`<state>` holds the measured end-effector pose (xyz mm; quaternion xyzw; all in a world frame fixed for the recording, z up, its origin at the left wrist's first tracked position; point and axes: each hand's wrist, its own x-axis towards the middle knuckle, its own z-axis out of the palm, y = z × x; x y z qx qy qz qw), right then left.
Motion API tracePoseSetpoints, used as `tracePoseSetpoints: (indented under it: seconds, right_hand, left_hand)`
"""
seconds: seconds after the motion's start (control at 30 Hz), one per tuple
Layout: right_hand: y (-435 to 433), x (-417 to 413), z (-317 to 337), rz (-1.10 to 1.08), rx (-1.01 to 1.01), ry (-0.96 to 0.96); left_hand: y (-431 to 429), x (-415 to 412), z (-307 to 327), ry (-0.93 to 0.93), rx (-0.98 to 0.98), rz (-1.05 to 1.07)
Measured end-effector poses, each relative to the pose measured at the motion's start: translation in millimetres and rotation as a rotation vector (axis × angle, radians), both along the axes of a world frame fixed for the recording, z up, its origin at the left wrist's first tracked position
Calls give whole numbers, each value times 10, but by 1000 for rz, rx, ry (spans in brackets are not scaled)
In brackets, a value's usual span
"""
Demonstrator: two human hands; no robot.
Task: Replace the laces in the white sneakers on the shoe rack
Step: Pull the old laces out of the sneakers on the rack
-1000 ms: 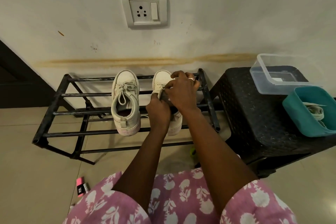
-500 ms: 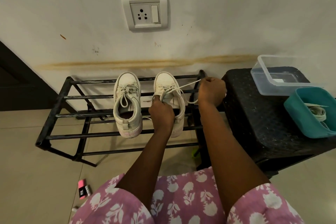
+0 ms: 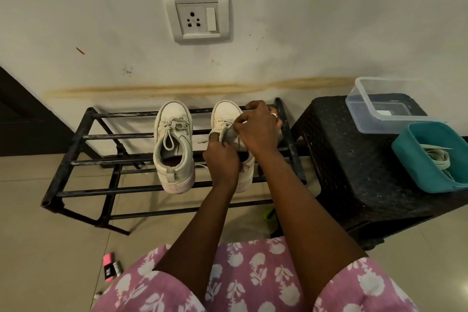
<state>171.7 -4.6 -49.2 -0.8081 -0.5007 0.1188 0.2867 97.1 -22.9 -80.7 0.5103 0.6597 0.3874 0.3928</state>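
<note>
Both white sneakers stand on the shoe rack (image 3: pixel 76 157). The left sneaker (image 3: pixel 173 149) is laced and bow-tied; over the right sneaker (image 3: pixel 226 113) the hands work close together, the left hand (image 3: pixel 221 159) gripping the tongue and the right hand (image 3: pixel 258 129) pinching the lace (image 3: pixel 222 123). Assessment: early stage, with one old lace apparently being loosened, neither shoe relaced, and the spare laces (image 3: pixel 438 159) lying in the teal tub (image 3: pixel 410 159) at the right.

right sneaker (image 3: pixel 228 111) throat hidden under left hand (image 3: pixel 221 159), right hand (image 3: pixel 258 130); teal tub (image 3: pixel 415 159) cut by right edge.
</note>
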Motion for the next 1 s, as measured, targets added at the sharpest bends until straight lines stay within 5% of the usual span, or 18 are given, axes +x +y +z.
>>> tracePoseSetpoints:
  seconds: [0.27,0.4,0.7,0.87,1.0]
  right_hand:
    - [-20,347,47,-585,255,494]
    - [-72,546,62,-725,263,413]
    - [-2,185,-121,-265,-23,8]
    - [70,-20,-36,122,-39,27]
    - [127,-127,-113,198,-119,-117]
  left_hand:
    - [-23,-7,42,36,-17,12]
    - [-16,-11,65,3,-58,33]
    - [1,-11,63,-11,-71,32]
    - [47,-56,52,-53,-66,-40]
    - [148,-108,51,-22,-58,-85]
